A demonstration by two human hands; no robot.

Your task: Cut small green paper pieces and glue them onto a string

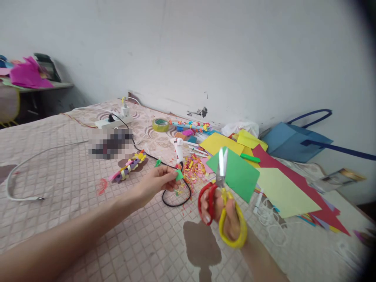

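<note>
My left hand point(161, 180) pinches a small piece of green paper point(179, 175) between thumb and fingers. To its right, my right hand point(219, 207) has its fingers through the handles of a pair of scissors point(221, 168), one handle red and one yellow. The blades point up and away, slightly apart, and touch no paper. Behind them lies a larger sheet of green paper point(239, 176). A white glue gun point(178, 149) stands beyond my left hand, its black cord looping on the cloth. Small colourful paper scraps point(195, 168) are scattered between the hands.
A decorated purple and yellow craft stick point(129, 167) lies at left, near a white power strip point(113, 122). Yellow tape point(160, 125) sits at the back. Coloured sheets, white string point(268, 215) and a blue bag point(293, 141) occupy the right, against the wall.
</note>
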